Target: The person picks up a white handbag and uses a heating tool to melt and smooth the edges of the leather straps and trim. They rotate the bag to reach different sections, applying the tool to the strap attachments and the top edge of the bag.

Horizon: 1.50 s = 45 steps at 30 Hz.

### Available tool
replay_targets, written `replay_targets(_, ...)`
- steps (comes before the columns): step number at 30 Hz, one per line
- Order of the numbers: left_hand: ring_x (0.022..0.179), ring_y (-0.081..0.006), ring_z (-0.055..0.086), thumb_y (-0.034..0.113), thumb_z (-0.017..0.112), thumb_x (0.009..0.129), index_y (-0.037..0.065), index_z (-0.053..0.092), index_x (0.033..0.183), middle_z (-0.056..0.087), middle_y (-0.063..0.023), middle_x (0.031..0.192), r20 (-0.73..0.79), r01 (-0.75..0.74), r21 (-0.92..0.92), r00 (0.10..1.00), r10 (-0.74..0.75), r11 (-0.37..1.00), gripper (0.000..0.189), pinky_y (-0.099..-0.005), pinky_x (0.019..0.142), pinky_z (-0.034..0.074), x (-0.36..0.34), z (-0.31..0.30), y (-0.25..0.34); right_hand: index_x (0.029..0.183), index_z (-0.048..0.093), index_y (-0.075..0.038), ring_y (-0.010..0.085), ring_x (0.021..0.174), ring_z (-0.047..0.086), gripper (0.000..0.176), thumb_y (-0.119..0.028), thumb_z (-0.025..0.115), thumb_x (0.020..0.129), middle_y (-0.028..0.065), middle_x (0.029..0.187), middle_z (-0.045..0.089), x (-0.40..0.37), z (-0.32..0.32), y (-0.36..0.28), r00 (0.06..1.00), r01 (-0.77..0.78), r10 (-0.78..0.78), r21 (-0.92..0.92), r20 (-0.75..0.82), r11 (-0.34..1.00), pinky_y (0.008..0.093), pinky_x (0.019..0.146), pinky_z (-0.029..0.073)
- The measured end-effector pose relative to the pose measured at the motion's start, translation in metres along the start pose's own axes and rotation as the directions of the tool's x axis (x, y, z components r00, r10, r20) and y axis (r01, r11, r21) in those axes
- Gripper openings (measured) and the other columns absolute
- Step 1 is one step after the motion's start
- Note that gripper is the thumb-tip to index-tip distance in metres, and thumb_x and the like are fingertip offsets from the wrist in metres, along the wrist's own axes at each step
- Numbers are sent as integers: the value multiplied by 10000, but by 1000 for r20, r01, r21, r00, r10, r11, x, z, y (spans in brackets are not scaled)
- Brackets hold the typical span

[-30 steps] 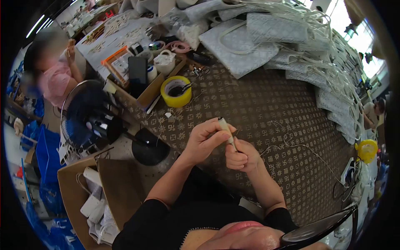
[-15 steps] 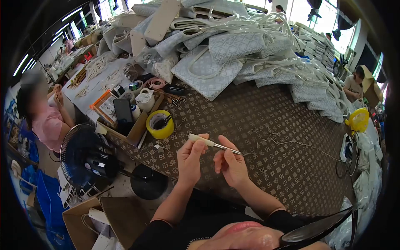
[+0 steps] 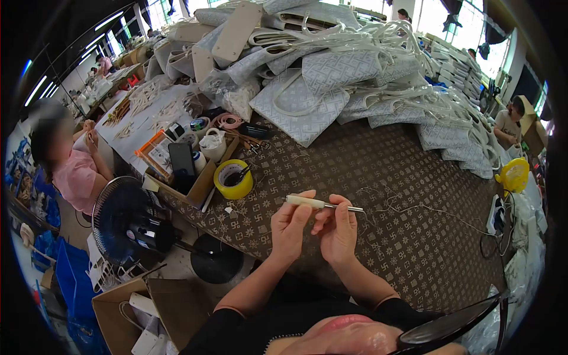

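A slim tool with a cream handle (image 3: 306, 202) and a thin metal shaft (image 3: 354, 209) is held nearly level over the patterned brown tablecloth (image 3: 414, 236). My left hand (image 3: 291, 228) is closed round the cream handle. At the other end, my right hand (image 3: 338, 231) has its thumb and fingers pinched on the metal shaft near the handle, and the shaft's tip sticks out to the right. A loose pale cord (image 3: 441, 217) lies on the cloth to the right of the hands.
Patterned grey bags (image 3: 337, 71) are heaped at the back. Left of my hands are yellow tape (image 3: 234, 179), a cardboard tray (image 3: 201, 188) with a phone, and a black fan (image 3: 127, 222). A person in pink (image 3: 77, 177) sits at the far left.
Both hands and the tool have shifted right in the view, and the tool is more level. My right hand has closed in on the shaft. The whole scene has also shifted slightly right.
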<state>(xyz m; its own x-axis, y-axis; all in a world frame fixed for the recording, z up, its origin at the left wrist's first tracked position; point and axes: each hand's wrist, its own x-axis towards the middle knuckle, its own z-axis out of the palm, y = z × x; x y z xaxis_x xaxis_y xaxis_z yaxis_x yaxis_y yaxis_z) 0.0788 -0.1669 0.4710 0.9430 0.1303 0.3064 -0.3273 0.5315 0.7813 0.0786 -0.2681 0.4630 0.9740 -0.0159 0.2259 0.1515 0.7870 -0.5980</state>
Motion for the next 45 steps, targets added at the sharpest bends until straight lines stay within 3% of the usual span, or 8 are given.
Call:
replay_targets(5,1053,-304,498,229,623,788,50,579,1077,532,-136,1144,432,-417,840,901,38,348,343,-385,905,376,89,-36,-7,915,519,-109,122,545,480,218,-319,460,923,17,640,509,35,-36,-26,968,98,-94,6,-234,995,263,505,433)
replay_targets(8,1079,-310,477,235,624,774,33,586,1042,528,-122,1165,495,-496,863,868,29,97,337,-409,915,357,164,-50,-31,799,521,-162,80,485,362,278,-399,440,921,-35,555,393,55,-70,-36,915,96,-70,45,-398,994,220,459,319)
replay_targets(16,1121,-299,452,283,622,763,36,487,1162,493,-129,1207,724,-710,688,662,193,-149,488,-425,912,350,306,51,-79,807,589,-144,100,427,352,519,-493,229,941,-30,460,396,83,-185,-16,979,-173,106,442,171,880,239,439,312)
replay_targets(20,1154,-306,411,274,582,775,28,456,1179,478,-134,1190,613,-564,787,677,407,-248,490,-448,923,329,376,81,-68,903,612,-139,89,378,291,566,-503,180,941,-34,445,370,77,-194,-28,962,-226,122,463,244,857,241,405,289)
replay_targets(24,1109,-291,443,225,569,762,31,469,1175,488,-115,1173,541,-118,645,768,342,-755,467,-467,860,382,433,12,-50,994,617,-138,73,341,213,605,-519,151,936,-46,442,321,74,-193,-31,972,-177,73,489,224,854,230,368,245)
replay_targets(33,731,-215,618,101,516,734,115,616,733,607,-37,739,658,-238,676,621,425,-698,101,-357,559,508,449,-41,-26,987,630,-167,80,425,331,578,-543,195,925,-44,480,449,74,-199,-25,967,-232,143,493,212,838,233,479,314)
replay_targets(38,913,-218,565,128,565,707,155,654,886,601,-35,978,678,-249,684,566,470,-686,202,-420,761,437,418,36,45,1023,620,-127,97,434,332,578,-513,198,939,-26,453,417,81,-204,-34,941,-254,91,502,326,827,258,491,324)
replay_targets(45,861,-198,622,223,678,629,195,687,901,650,-22,920,369,-136,887,785,498,-442,273,-343,722,475,333,113,173,989,652,-100,128,464,480,466,-455,358,924,14,527,565,75,-214,-99,878,-116,-165,535,449,837,266,536,383)
